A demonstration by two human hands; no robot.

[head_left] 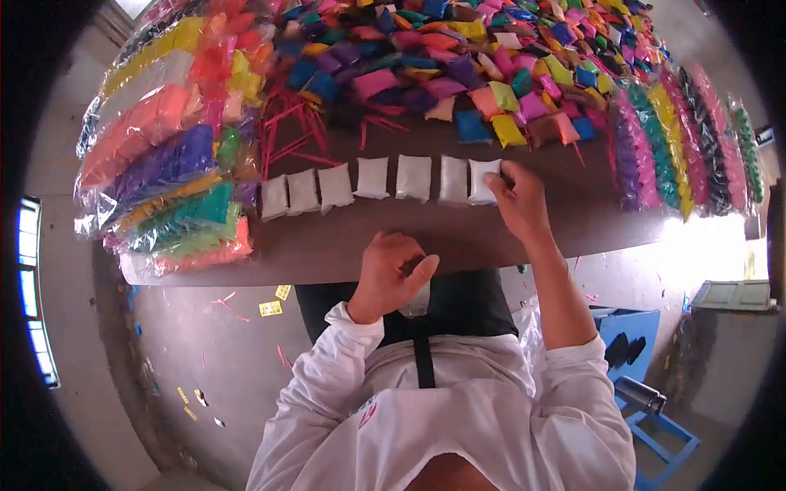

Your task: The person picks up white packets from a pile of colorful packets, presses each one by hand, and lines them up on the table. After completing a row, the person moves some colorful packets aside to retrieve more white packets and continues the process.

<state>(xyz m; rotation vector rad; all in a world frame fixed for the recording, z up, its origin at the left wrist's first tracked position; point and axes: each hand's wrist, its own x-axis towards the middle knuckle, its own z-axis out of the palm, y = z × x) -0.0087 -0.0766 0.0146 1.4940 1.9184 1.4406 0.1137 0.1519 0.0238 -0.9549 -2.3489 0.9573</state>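
Observation:
Several small white packets [413,177] lie in a row across the brown table [327,245]. My right hand [518,199] is at the right end of that row, its thumb and fingers closed on the last white packet [484,182]. Nearer the table's front edge, my left hand [394,270] is held with its fingers curled and its thumb toward them. Whether anything is inside those curled fingers is hidden.
Stacks of bagged colored packets [155,164] stand at the left. Loose colorful packets [458,65] are heaped at the back, beside pink strips [291,131]. More bagged strips [675,143] lie at the right. A blue stool [655,434] stands on the floor.

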